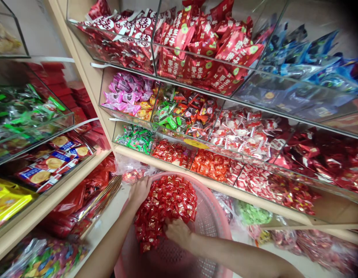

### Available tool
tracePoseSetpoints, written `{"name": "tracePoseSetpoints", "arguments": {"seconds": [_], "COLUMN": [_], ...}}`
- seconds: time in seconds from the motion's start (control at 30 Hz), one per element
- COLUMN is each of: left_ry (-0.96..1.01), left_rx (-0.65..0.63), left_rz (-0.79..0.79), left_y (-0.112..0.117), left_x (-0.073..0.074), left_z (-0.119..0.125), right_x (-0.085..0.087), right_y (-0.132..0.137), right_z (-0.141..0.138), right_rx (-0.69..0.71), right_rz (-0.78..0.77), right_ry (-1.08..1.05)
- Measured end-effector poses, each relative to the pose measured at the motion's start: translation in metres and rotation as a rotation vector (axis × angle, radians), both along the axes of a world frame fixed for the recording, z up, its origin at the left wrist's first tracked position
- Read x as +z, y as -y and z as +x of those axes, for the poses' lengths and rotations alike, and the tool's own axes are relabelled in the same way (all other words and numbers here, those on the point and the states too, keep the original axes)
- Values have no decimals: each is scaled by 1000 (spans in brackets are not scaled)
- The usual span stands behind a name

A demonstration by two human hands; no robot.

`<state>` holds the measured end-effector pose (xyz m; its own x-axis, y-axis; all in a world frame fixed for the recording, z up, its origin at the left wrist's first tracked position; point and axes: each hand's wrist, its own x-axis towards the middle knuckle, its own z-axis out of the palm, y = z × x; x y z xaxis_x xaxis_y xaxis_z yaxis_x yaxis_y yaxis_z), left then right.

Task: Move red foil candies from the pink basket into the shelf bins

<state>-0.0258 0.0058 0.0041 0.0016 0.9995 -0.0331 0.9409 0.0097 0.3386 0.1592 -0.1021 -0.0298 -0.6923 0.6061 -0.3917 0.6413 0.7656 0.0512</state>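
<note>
Mostly heaped toward the far left of the pink basket [209, 208]: red sweets [173, 197]. Heap's long axis runs from far rim to near left. Right hand [179, 233] at the heap's near edge, touching, sweets beyond it and to its left; fingertips buried, so cannot tell whether clenched or grasping any. Left hand [139, 190] at the left rim, just beside the heap; grip on rim unclear. Writing: double-happiness signs on upper packs [142, 24]; 生 on red bags [236, 50]; yellow tag [196, 143], number blurred.
</note>
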Motion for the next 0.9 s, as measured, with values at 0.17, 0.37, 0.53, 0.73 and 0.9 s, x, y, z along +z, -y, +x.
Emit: {"name": "tracePoseSetpoints", "arguments": {"seconds": [0.17,0.37,0.53,0.73,0.9], "left_ry": [-4,-18,-28,-33,-27], "left_rx": [15,-1,2,-4,-3], "left_rz": [-12,17,17,38,31], "left_y": [0,0,1,0,0], "left_x": [1,0,-1,-3,-2], "left_z": [0,0,0,0,0], "right_x": [-4,-3,-5,-6,-5], "right_y": [3,3,4,3,0], "right_z": [0,0,6,9,6], "right_rx": [-15,-21,13,15,-19], "right_rz": [72,105,146,169,144], "right_ry": [-67,-75,-121,-139,-142]}}
